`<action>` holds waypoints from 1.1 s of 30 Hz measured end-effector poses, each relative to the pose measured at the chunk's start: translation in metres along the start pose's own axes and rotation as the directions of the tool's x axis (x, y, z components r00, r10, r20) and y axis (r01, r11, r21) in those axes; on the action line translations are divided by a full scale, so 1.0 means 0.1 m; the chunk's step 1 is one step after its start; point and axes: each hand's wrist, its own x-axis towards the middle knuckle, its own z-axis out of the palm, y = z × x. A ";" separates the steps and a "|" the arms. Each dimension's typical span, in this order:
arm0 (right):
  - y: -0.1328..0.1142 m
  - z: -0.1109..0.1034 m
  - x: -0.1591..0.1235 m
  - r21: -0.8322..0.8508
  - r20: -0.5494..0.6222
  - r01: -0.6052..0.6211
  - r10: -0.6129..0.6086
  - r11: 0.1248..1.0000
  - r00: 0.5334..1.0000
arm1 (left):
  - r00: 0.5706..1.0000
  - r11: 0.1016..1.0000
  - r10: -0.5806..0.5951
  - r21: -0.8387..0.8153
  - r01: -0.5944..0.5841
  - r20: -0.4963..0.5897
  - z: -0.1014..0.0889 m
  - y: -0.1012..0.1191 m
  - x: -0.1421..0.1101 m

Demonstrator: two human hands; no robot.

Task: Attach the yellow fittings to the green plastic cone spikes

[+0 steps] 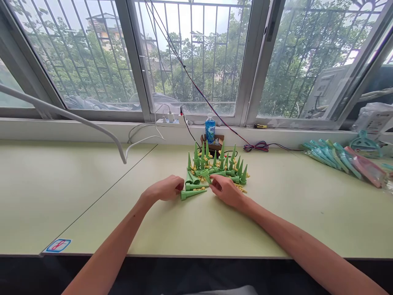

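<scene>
Several green plastic plant watering spikes stand upright in a cluster on the table, such as the upright spike [222,157], while others lie on their sides in front. My right hand [226,190] pinches one tilted green watering spike [206,176] at the cluster's front. To the left, my left hand [167,188] has its fingers curled in beside a lying spike [193,194]; what those fingers hold, if anything, is hidden. Small yellow valve pieces [241,188] are scattered among the spikes, several near my right hand.
Behind the cluster stand a blue liquid bottle [210,129] and a small cardboard box [219,140]. A white cable [92,127] arches over the left side of the pale table [123,213]. Coiled wire [257,146] and bagged dustpans [333,155] lie at the right back.
</scene>
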 end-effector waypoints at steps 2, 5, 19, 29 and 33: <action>0.00 0.00 0.00 0.001 0.000 0.003 -0.003 1.000 1.000 | 1.000 1.000 0.010 -0.018 -0.010 -0.027 -0.02 -0.01 0.00; 0.00 -0.01 0.00 0.003 0.002 0.007 -0.007 1.000 1.000 | 0.998 0.999 0.012 -0.046 -0.015 -0.069 -0.08 -0.01 0.00; 0.07 0.04 0.03 0.048 -0.140 -0.017 0.024 0.999 0.990 | 0.905 0.963 0.219 -0.066 -0.260 -0.364 -0.35 0.53 0.23; -0.02 -0.02 0.05 0.184 -0.203 -0.091 0.128 0.979 0.971 | 0.911 0.628 0.025 -0.703 -0.334 -0.411 0.01 0.63 0.46; -0.03 -0.04 0.05 0.215 -0.204 -0.122 0.167 0.969 0.965 | 0.914 0.463 -0.038 -0.818 -0.342 -0.404 0.24 0.72 0.52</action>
